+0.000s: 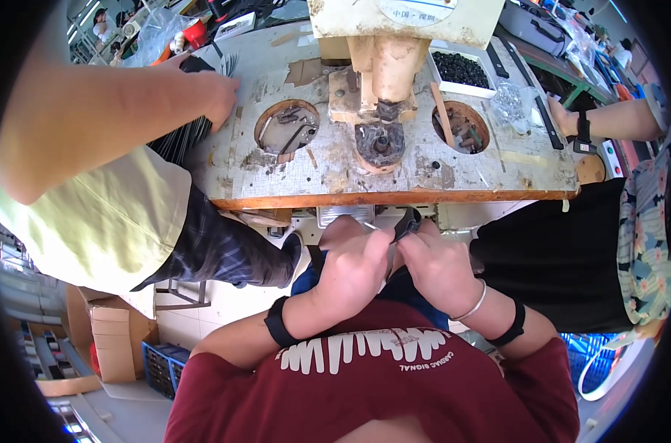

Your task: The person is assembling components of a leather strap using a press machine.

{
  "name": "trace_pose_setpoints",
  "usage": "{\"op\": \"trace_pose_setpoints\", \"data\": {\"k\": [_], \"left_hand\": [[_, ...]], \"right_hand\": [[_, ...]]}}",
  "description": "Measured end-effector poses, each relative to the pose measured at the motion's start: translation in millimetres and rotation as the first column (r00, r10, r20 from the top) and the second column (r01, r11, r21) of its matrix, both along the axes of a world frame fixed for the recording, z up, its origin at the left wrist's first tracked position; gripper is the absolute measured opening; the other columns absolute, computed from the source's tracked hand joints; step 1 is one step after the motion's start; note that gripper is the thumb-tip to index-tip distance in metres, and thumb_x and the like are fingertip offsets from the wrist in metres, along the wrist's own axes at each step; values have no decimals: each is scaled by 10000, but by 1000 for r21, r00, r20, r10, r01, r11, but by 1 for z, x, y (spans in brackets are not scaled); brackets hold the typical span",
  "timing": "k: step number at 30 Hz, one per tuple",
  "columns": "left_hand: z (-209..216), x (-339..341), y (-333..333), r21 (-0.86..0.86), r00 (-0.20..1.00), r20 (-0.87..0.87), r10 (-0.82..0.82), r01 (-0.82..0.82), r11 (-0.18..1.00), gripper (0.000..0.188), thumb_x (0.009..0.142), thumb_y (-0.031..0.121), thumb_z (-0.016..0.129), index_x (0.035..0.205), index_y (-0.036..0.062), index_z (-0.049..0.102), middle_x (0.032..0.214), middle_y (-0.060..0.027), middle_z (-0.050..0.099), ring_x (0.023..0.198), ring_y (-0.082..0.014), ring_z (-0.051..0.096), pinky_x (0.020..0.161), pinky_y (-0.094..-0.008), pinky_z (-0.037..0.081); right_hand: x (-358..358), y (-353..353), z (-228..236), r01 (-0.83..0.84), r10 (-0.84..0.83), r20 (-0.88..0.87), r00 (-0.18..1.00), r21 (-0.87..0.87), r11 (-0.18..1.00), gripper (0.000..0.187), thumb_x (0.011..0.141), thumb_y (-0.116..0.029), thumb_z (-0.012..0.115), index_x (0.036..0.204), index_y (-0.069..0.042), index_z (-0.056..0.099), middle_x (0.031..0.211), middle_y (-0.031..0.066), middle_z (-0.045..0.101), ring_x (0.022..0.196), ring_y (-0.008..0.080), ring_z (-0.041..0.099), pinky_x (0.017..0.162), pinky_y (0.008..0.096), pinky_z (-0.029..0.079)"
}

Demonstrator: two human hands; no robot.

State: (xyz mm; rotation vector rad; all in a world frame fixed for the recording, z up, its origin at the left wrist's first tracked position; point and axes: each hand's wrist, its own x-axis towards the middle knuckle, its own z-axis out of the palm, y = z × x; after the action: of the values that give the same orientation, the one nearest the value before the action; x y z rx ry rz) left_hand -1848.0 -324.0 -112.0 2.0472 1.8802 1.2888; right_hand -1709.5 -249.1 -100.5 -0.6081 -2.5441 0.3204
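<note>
Far left: a co-worker's bare forearm (92, 111) reaching across, hand (216, 96) resting on a bundle of thin dark strips (184, 136) at the left edge of the worn workbench (276, 181). Below that arm, a pale yellow shirt and dark checked trousers. Near left on the floor, a cardboard box (118, 336) and beside it a blue crate (158, 365).

On the bench, left of centre, a round hole (286, 127) with small metal parts inside. At centre, a cream-coloured press machine (394, 44) with its head coming down over a round metal die (380, 144).

Near centre, just below the bench's near edge, own left hand (354, 269), black band at the wrist, fingers curled together and pinched on a thin pale sliver or pin (370, 226) sticking out toward the right. Touching it on the right, own right hand (439, 269), bangle and black band at the wrist, fingers closed around a small black strap piece (407, 221) whose end stands up above the knuckles. Both hands pressed close, thumbs meeting over the black piece, held over the lap above a dark red shirt. Exact grip under the fingers hidden.

Right of the machine, a second round hole (465, 127) with bits inside, and farther back a white tray of small black parts (461, 70). Just right of that, a clear plastic bag (513, 103). Far right, another person's forearm (616, 122) with a black wrist strap, lying along the bench's right end, above black clothing and a flowered sleeve.
</note>
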Motion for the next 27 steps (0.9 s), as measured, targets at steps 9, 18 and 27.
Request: {"op": "trace_pose_setpoints", "data": {"k": [9,18,27], "left_hand": [[-2,-15,14,70,986,-168,-17,29,997,351,697,-41,585,1035,45,543,752,-133,597,644,-271,593,565,-336,478],[17,-63,21,-234,426,899,106,262,936,131,873,-4,435,996,-1,393,947,-167,610,786,-186,621,693,-268,497],[18,-50,29,-222,171,971,164,413,883,176,910,85,385,1038,-25,435,982,-171,594,838,-183,599,793,-276,477]], "right_hand": [[-2,-3,13,82,-66,73,995,-250,965,113,830,-121,472,876,-39,535,603,134,575,531,302,569,480,380,436],[50,70,10,343,-318,163,934,-156,926,247,848,-215,461,1029,-99,583,721,165,592,639,323,584,593,403,470],[7,189,-21,444,-474,86,876,240,863,192,807,-162,521,969,-93,599,818,146,597,724,314,579,654,406,462]]}}
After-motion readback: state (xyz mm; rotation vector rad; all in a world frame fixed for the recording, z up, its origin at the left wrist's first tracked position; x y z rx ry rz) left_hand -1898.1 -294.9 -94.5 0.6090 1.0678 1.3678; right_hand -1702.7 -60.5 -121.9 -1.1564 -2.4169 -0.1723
